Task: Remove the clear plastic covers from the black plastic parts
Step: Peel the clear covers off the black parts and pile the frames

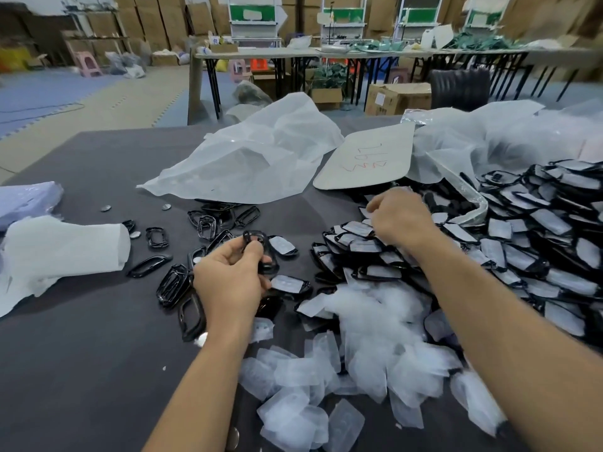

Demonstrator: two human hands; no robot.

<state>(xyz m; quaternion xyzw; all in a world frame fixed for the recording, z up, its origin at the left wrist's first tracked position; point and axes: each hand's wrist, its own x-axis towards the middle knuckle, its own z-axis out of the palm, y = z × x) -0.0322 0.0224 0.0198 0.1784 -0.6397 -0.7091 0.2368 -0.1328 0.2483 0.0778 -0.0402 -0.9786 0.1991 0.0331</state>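
My left hand [230, 275] grips a bare black plastic frame [261, 247] at the middle of the dark table [81, 353]. My right hand [399, 216] reaches into the big heap of covered black parts [522, 243] on the right, its fingers curled over the pieces at the heap's near edge; what they pinch is hidden. Several bare black frames [176, 282] lie scattered left of my left hand. A pile of loose clear plastic covers [352, 363] lies in front between my forearms.
Crumpled white wrap sheets [254, 158] and a grey card with red writing [368, 158] lie at the back of the table. A white roll of wrap [65, 252] sits at the left. Small silver discs [135, 234] lie near the frames. Beyond the table stand benches and cartons.
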